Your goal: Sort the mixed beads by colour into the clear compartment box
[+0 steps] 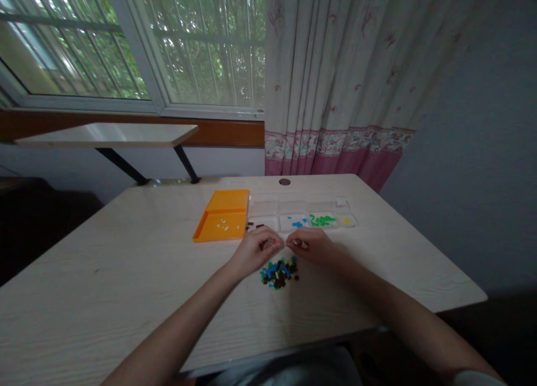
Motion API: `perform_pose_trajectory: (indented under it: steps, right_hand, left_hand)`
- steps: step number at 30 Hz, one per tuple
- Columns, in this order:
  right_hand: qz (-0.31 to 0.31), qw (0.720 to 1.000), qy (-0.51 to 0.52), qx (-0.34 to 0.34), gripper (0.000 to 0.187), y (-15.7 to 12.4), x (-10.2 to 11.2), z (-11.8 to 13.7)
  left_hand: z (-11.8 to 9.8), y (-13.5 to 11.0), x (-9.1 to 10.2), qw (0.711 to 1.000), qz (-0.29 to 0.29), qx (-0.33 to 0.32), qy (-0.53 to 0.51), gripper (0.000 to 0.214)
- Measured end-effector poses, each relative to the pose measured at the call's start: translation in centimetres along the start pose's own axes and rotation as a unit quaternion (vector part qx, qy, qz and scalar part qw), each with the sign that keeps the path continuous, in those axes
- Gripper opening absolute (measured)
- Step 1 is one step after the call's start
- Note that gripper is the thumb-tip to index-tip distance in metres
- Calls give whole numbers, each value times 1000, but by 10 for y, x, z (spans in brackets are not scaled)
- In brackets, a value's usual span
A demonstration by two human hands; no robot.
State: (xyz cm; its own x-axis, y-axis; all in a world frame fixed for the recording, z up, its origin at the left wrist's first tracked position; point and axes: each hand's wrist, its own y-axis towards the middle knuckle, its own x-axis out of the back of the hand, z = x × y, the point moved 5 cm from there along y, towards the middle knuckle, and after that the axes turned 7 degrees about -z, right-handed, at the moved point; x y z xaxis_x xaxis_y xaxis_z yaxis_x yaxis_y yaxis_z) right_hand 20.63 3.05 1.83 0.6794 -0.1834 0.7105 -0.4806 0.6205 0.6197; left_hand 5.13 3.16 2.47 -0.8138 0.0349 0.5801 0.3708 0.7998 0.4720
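Note:
A small heap of blue, green and dark brown pieces (279,272) lies on the pale wooden table (126,274). Just beyond the heap, my left hand (254,250) and my right hand (312,244) rest side by side, fingers curled in pinches. Each seems to hold a tiny dark piece; I cannot make them out. Behind my hands stands a clear compartment box (302,215). It holds brown, blue, green and yellow pieces in separate cells.
An orange tray (222,215) with a few white pieces lies open, left of the clear box. A cable hole (285,182) marks the table's far edge. A window, a floral curtain (335,95) and a folding shelf (104,134) stand behind.

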Motion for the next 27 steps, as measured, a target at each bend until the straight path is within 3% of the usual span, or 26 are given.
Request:
perform_pose_trajectory:
  steps: [7, 12, 21, 27]
  right_hand:
    - [49, 998, -38, -18, 7, -4, -8, -15]
    - [114, 993, -7, -9, 10, -5, -14, -14]
    - [157, 987, 13, -26, 11, -1, -18, -3]
    - [133, 991, 20, -16, 10, 0, -17, -2]
  left_hand:
    - [13, -5, -5, 988, 86, -34, 122, 14]
    - [18, -9, -13, 977, 142, -56, 148, 18]
    - [17, -9, -13, 972, 150, -61, 172, 20]
    - [16, -8, -13, 983, 125, -35, 131, 15]
